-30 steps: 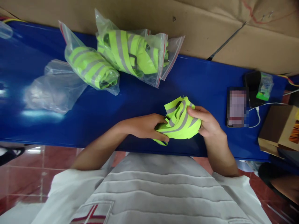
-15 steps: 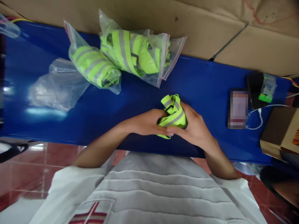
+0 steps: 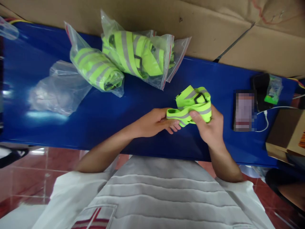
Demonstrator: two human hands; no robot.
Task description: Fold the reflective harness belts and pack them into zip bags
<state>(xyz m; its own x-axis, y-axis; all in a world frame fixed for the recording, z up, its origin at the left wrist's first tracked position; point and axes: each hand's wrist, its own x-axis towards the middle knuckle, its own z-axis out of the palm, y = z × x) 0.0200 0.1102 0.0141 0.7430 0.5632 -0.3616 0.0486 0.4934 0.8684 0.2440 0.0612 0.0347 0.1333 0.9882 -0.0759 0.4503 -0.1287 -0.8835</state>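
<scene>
A bundle of yellow-green reflective strap (image 3: 199, 111), with a grey stripe and a black buckle, is held between both hands above the blue table's near side. My right hand (image 3: 213, 125) grips the bundle from the right, its thumb pressed on the front. My left hand (image 3: 159, 122) pinches a looped end of the strap at the left. Beyond the hands lie zip bags holding similar straps: one bag (image 3: 96, 68) on the left and a fuller bag (image 3: 135, 54) beside it. A clear plastic bag (image 3: 59, 89) without a strap rests at the left.
Cardboard boxes (image 3: 205, 28) line the table's (image 3: 133, 98) far edge. At the right are a phone (image 3: 244, 111) with a blurred screen, a black device (image 3: 259, 92), a small green packet (image 3: 273, 90), a white cable (image 3: 267, 122) and an open carton (image 3: 283, 132). Another person's limb shows at lower right.
The strap bundle has been turned and moved slightly right and away from me. It looks more spread out, with a loop at its left. My right thumb now lies across its front.
</scene>
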